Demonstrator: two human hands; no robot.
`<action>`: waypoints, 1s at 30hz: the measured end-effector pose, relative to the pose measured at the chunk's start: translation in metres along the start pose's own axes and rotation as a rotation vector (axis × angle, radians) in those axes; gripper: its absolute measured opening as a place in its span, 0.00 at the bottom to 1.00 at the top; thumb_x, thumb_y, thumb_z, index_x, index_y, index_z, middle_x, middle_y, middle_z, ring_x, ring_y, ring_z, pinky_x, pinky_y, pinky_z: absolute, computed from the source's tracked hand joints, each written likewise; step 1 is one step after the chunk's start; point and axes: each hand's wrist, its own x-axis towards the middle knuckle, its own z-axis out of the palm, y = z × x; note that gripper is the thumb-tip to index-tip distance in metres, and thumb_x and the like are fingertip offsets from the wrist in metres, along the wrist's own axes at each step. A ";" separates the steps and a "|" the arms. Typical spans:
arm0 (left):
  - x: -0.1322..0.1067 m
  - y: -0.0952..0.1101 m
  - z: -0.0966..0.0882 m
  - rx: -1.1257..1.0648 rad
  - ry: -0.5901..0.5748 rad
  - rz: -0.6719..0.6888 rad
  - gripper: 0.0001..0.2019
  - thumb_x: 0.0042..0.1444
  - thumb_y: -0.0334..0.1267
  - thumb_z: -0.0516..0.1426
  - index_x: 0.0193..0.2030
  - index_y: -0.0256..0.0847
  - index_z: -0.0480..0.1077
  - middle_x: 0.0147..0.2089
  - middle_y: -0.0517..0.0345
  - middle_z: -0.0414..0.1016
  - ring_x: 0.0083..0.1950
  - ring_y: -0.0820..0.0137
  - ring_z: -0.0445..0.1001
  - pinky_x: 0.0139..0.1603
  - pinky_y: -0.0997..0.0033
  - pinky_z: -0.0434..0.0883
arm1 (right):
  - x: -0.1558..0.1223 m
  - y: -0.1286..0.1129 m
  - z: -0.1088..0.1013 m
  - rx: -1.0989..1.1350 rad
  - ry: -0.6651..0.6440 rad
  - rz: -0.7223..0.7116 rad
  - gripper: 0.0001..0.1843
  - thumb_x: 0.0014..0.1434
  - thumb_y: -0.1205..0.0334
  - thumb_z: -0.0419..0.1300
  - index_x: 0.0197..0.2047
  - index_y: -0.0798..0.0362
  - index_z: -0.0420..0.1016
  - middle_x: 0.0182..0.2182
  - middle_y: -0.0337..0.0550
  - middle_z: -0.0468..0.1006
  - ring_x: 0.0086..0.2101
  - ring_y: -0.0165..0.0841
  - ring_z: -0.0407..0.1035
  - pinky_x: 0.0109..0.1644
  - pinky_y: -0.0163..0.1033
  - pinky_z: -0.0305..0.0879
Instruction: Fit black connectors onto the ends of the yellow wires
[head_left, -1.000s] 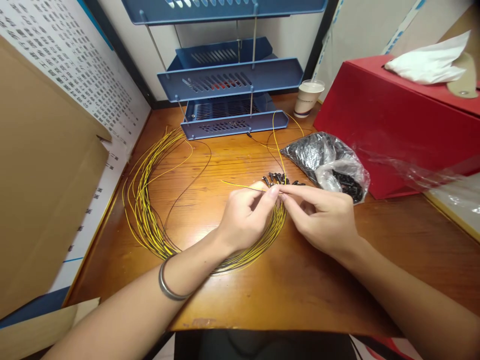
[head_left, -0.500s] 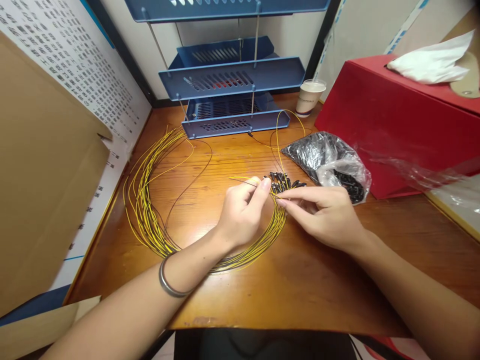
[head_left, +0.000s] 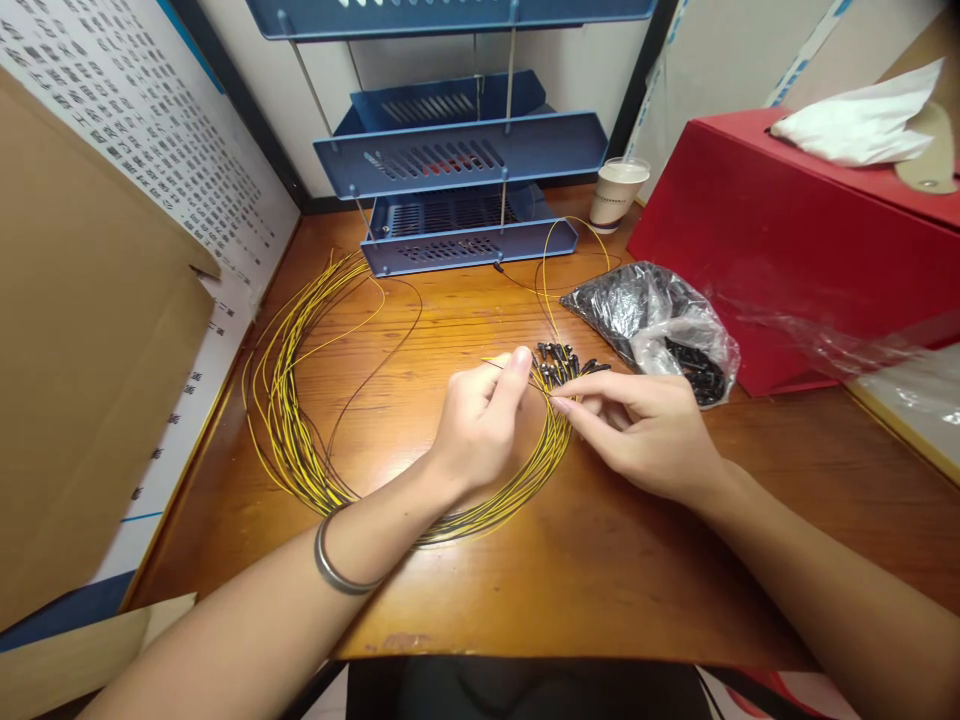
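A large loop of thin yellow and black wires (head_left: 289, 400) lies on the wooden table. Several black connectors (head_left: 559, 362) cluster at the loop's right end. My left hand (head_left: 484, 410) is closed, thumb pressed down, over thin wires whose yellow and dark ends poke out to its left. Thumb and fingers of my right hand (head_left: 637, 425) pinch a wire just right of it, in front of the connectors. What lies inside the left fist is mostly hidden. One yellow wire arcs up from the cluster toward the back.
A clear plastic bag of small black parts (head_left: 645, 320) lies behind my right hand. Blue tiered trays (head_left: 465, 250) stand at the back, beside a paper cup (head_left: 617, 195). A red tissue box (head_left: 787, 260) is on the right, cardboard (head_left: 90, 350) on the left.
The wire ends showing left of my left hand are shorter now. The yellow wire's arc behind the connectors has shifted slightly left. Both hands stay nearly in place.
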 end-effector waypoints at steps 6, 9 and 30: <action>-0.002 0.000 -0.002 -0.030 0.004 -0.040 0.27 0.71 0.52 0.45 0.21 0.41 0.59 0.20 0.60 0.59 0.24 0.72 0.59 0.27 0.67 0.57 | -0.002 0.004 0.000 -0.015 -0.008 -0.016 0.04 0.58 0.71 0.64 0.34 0.54 0.80 0.17 0.31 0.72 0.15 0.22 0.57 0.18 0.32 0.53; -0.002 0.001 -0.002 -0.015 -0.012 -0.024 0.25 0.71 0.47 0.46 0.21 0.41 0.59 0.21 0.61 0.59 0.25 0.73 0.59 0.29 0.67 0.59 | -0.002 0.004 -0.001 0.017 -0.016 -0.041 0.04 0.58 0.70 0.65 0.38 0.55 0.80 0.22 0.34 0.73 0.17 0.22 0.58 0.20 0.31 0.55; -0.003 0.005 -0.001 0.156 -0.151 0.128 0.22 0.67 0.44 0.52 0.22 0.39 0.59 0.20 0.64 0.58 0.23 0.76 0.57 0.27 0.72 0.57 | 0.001 0.001 -0.003 0.060 -0.055 -0.143 0.05 0.58 0.71 0.62 0.36 0.52 0.77 0.28 0.39 0.80 0.29 0.30 0.73 0.35 0.36 0.68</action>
